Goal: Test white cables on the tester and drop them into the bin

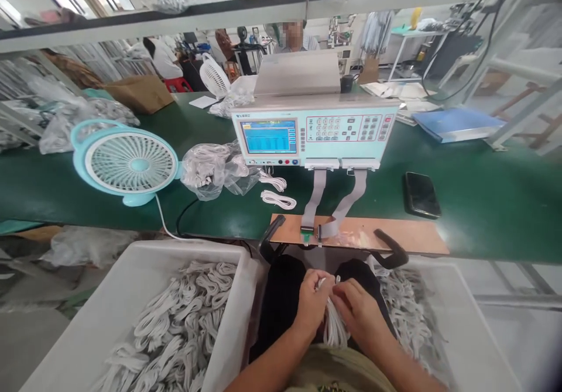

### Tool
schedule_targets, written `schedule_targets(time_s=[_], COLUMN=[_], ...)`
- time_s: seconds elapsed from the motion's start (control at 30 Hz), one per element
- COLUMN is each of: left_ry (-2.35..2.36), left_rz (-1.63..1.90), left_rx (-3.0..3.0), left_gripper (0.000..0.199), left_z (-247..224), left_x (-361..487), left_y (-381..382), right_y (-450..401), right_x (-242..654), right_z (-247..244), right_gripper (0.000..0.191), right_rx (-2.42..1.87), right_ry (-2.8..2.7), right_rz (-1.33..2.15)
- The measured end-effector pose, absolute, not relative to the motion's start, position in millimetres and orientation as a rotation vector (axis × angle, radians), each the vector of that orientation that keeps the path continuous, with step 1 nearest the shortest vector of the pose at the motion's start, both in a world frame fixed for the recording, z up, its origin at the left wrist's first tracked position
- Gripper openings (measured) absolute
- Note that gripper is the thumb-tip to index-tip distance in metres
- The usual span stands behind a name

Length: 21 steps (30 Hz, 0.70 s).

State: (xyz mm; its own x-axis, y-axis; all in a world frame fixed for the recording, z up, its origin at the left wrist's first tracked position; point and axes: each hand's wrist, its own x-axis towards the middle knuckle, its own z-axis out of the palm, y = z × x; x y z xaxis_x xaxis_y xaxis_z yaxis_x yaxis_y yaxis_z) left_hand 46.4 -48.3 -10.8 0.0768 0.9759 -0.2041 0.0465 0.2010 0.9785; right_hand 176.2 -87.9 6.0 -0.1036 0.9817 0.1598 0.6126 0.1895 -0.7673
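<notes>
A coiled bundle of white cable [335,325] hangs over my lap, held between both hands. My left hand [314,298] is closed around its upper end, thumb and fingers pinched together. My right hand [355,307] is closed at the same end from the other side, its fingertips near a small cable end [338,279]. Just beyond the hands, two grey ribbon cables [317,196] run from the tester [316,134] down to small connectors [307,232] on a copper-coloured board [413,235] at the table's edge.
A white bin [232,257] full of cable coils stands at my left, another bin [465,289] at my right. The green table [496,205] bears a fan [139,164], bagged cables [206,167], two loose coils [278,199], a phone [422,194] and a blue folder [454,124]. People sit farther back.
</notes>
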Motion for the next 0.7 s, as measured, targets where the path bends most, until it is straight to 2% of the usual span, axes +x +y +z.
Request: schedule_targets(time_s=[0.1,0.33,0.5,0.6,0.7], left_ry=[1.293,1.336,1.247,1.177,1.065], left_rz=[1.05,1.053,0.981,0.798,0.683], left_rx=[1.291,1.467,1.148,0.898,0.889], left_gripper=[0.022,0.018,0.036,0.031,0.038], left_z=[-5.8,-8.3,-12.9,-13.3,-8.5], left_x=[41.6,21.9,13.4,6.2,-2.8], left_y=[-54.0,-64.9,-53.9,-41.1,-26.7], right_y=[-80.3,-73.6,-68.5,-63.5,-55.3], right_x=[163.4,159.4,159.0,163.9,165.9], right_z=[1.2,-4.6,-10.3,-10.6,-8.2], right_gripper=[0.013,0.011,0.006,0.006,0.009], right_rx=[-1.498,-1.525,-1.561,-1.503,-1.435], right_ry=[-1.779,-1.74,-1.599,-1.682,-1.728], right_rz=[0.691,0.931,0.987,0.885,0.856])
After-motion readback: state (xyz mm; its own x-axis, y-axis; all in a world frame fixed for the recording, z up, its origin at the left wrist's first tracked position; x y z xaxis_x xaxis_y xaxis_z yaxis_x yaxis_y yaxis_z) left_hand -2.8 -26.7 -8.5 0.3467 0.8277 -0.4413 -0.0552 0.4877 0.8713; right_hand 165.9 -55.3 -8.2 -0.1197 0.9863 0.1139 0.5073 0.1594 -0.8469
